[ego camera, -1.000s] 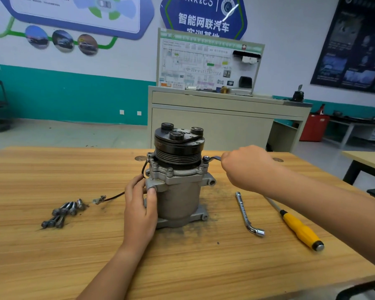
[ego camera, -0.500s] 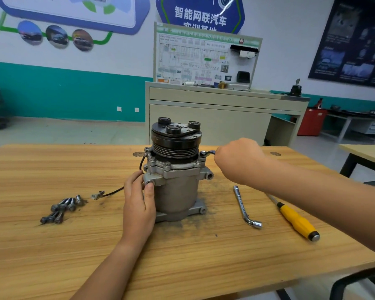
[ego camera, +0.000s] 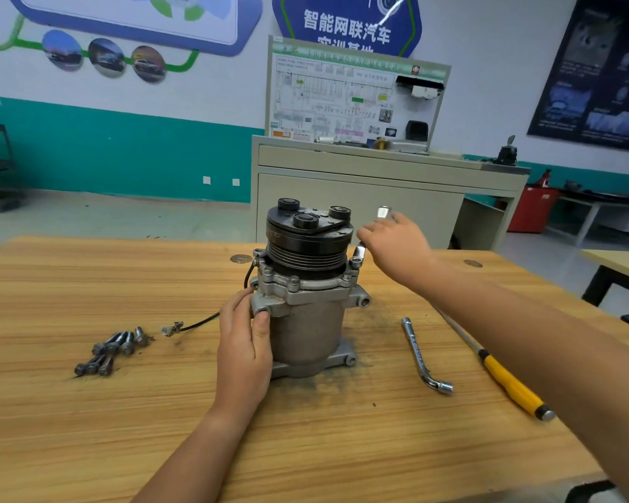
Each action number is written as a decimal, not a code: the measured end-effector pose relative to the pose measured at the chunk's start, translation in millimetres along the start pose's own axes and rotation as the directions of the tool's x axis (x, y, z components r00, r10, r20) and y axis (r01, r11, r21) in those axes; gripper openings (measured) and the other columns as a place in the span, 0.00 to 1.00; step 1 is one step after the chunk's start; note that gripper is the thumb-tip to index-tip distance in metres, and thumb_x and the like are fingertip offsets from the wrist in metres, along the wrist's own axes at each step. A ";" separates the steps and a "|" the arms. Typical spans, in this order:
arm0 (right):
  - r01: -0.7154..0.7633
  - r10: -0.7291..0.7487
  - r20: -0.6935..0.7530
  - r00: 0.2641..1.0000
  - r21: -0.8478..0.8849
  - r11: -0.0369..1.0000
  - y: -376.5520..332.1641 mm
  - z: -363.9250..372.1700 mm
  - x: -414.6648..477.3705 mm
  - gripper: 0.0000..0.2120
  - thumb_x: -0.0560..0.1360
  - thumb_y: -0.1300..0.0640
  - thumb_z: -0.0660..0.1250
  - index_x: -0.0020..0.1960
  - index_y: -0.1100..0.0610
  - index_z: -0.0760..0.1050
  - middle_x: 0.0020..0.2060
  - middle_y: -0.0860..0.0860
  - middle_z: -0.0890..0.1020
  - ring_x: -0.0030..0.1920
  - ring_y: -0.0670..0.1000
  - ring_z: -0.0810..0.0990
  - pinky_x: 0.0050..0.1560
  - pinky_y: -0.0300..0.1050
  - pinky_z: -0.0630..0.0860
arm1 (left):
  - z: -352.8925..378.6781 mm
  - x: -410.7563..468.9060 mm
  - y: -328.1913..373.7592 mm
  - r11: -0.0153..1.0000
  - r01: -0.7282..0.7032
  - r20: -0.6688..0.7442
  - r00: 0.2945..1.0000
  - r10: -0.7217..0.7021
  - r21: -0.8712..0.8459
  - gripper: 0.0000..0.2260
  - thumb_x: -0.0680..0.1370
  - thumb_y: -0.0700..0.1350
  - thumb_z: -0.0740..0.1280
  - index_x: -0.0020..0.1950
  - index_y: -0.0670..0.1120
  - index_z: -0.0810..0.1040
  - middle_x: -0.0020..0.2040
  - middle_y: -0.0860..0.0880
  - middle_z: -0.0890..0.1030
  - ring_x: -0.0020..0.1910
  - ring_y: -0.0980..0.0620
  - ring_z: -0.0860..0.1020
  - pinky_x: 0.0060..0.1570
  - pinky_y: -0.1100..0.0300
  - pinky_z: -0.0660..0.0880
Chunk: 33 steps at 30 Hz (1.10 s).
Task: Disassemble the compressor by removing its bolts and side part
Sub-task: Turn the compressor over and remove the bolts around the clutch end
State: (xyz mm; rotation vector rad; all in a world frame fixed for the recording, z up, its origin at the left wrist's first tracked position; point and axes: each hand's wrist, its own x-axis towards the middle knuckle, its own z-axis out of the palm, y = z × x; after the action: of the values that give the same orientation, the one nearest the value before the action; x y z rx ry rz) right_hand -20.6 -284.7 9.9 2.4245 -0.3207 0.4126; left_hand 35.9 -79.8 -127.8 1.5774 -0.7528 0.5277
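- Two hands loosen one bolt: left hand (ego camera: 246,343) grips the grey metal compressor (ego camera: 307,332), right hand (ego camera: 396,245) clutches a silver L-shaped wrench (ego camera: 359,251) at a steel flange bolt (ego camera: 355,263).
- Next move likely needs a firm turn with the body braced.

A blue hexagonal wall sign (ego camera: 345,27) carried white characters, 智能网联汽车. Its second line was half hidden behind the wiring-diagram board (ego camera: 356,99), whose own print was too small to read. Lettering on the wrench lying on the table (ego camera: 416,352) and on the dark poster (ego camera: 603,74) was illegible.
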 end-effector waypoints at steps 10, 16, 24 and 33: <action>-0.329 0.510 -0.073 0.857 0.685 0.650 1.4 -11.1 -16.4 0.14 0.81 0.54 0.51 0.61 0.59 0.69 0.41 0.58 0.80 0.41 0.59 0.79 0.39 0.51 0.74 | -3.6 0.5 2.8 1.000 -0.010 0.010 1.000 0.010 0.005 0.19 0.80 0.49 0.53 0.63 0.39 0.73 0.60 0.50 0.67 0.59 0.64 0.64 0.56 0.83 0.55; -0.367 0.341 0.145 0.929 0.480 0.797 8.4 -32.9 -58.9 0.12 0.80 0.56 0.52 0.55 0.58 0.71 0.34 0.51 0.73 0.35 0.53 0.74 0.32 0.45 0.68 | -5.2 -0.1 4.6 1.000 0.008 0.011 1.000 -0.009 0.012 0.19 0.79 0.48 0.53 0.62 0.39 0.75 0.60 0.49 0.67 0.58 0.66 0.63 0.54 0.84 0.55; -0.274 0.204 0.239 0.949 0.312 0.910 -8.0 -44.2 -70.4 0.12 0.78 0.58 0.55 0.58 0.55 0.72 0.39 0.50 0.75 0.40 0.51 0.75 0.35 0.44 0.73 | -6.8 0.8 6.3 1.000 0.021 0.000 1.000 -0.021 0.013 0.19 0.79 0.48 0.54 0.62 0.39 0.75 0.60 0.49 0.67 0.58 0.66 0.63 0.54 0.83 0.55; -0.113 0.105 0.243 0.964 0.021 0.993 -18.7 -65.8 -63.6 0.14 0.75 0.67 0.57 0.58 0.56 0.71 0.29 0.48 0.66 0.27 0.47 0.64 0.23 0.40 0.59 | -7.3 0.8 7.2 1.000 0.026 0.004 1.000 -0.026 0.009 0.19 0.79 0.48 0.54 0.62 0.39 0.75 0.61 0.48 0.67 0.59 0.65 0.63 0.55 0.83 0.55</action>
State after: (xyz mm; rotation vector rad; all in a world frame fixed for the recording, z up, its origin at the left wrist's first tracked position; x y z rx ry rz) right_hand -87.0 -220.6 24.5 2.5019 -0.5593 0.1693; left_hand 31.8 -73.0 -121.2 1.5951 -0.7330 0.5105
